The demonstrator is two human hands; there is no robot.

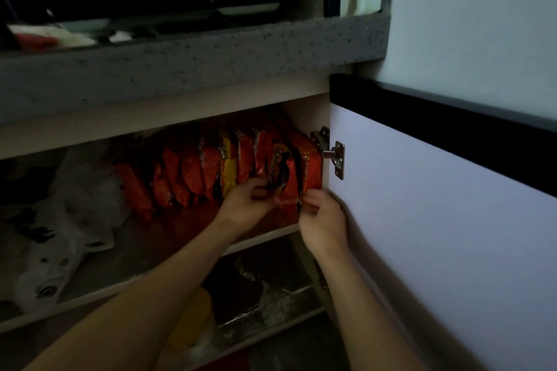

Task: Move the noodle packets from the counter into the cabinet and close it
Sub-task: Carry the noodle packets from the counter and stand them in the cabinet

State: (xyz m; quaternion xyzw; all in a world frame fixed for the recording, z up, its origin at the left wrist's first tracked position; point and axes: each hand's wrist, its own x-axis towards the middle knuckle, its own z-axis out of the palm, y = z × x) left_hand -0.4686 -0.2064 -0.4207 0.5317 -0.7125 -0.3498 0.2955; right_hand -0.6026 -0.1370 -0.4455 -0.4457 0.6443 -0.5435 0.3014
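Noodle packets stand on edge in a row on the upper shelf of the open cabinet, row running from mid-shelf to the right wall by the hinge. Rightmost packets at the shelf's right front corner are being squared up. Left hand has fingers curled around the lower edge of a dark-printed packet; right hand pinches the bottom of the end packet against the cabinet side. Likely light, crinkly, slick film with brittle noodle block inside; best held by the flat sides or bottom seam, not squeezed hard. Row leans, so packets may topple forward.

Around: white plastic bags fill the shelf's left half, crowding the row. Lower shelf holds a yellow item and a clear bag, dim. Door is swung open at right, not yet closed. Bench above has blurred red-white items at its left end, possibly more packets; cannot tell.
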